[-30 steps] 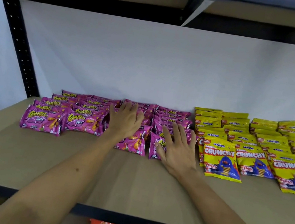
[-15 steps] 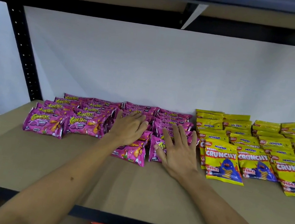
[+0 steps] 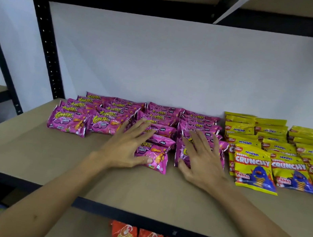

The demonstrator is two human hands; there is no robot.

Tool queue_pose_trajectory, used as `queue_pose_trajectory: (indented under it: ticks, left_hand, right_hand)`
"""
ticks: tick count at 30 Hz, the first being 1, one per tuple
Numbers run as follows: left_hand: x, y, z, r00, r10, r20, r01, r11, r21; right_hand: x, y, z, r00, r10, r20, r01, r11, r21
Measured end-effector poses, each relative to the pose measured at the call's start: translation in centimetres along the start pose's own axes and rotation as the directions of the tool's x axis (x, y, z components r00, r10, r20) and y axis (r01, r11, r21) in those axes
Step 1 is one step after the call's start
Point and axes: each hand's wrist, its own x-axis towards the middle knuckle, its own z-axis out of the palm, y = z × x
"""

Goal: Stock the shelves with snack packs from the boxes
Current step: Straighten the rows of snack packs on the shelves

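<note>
On the shelf (image 3: 59, 164), both hands lie spread and flat: left hand (image 3: 127, 146) on the front pink pack (image 3: 153, 155), right hand (image 3: 202, 160) on its neighbour (image 3: 181, 154). Push evenly rearward, aligning both with the rows.

Tan shelf board (image 3: 20, 148) across mid-frame, carrying rows of pink snack packs (image 3: 67, 123) at centre and yellow snack packs (image 3: 255, 169) at right.

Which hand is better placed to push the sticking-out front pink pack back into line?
Left. The left hand already rests on that pink pack, thumb at its front edge. The right hand lies on the neighbouring stack.
</note>
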Motion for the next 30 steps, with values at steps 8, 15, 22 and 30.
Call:
queue_pose_trajectory:
  ticks: [8,15,22,30]
  left_hand:
    - [0.8,-0.2,-0.9,0.989,-0.056,-0.141,0.040,0.993,-0.114]
    - [3.5,-0.5,-2.3,0.966,-0.245,-0.080,0.241,0.969,-0.062]
    - [2.0,0.4,-1.0,0.944,-0.053,-0.326,0.000,0.987,-0.159]
    - [-0.2,1.8,-0.4,0.998,-0.010,0.068,0.015,0.998,-0.069]
  right_hand:
    - [-0.7,-0.2,0.3,0.997,0.074,-0.002,-0.074,0.995,0.061]
    - [-1.1,0.2,0.5,0.996,0.037,-0.075,-0.031,0.997,0.076]
    - [-0.4,0.5,0.9,0.985,0.045,-0.169,-0.046,0.999,-0.003]
    - [-1.2,0.7,1.1,0.984,0.106,-0.144,-0.114,0.992,-0.046]
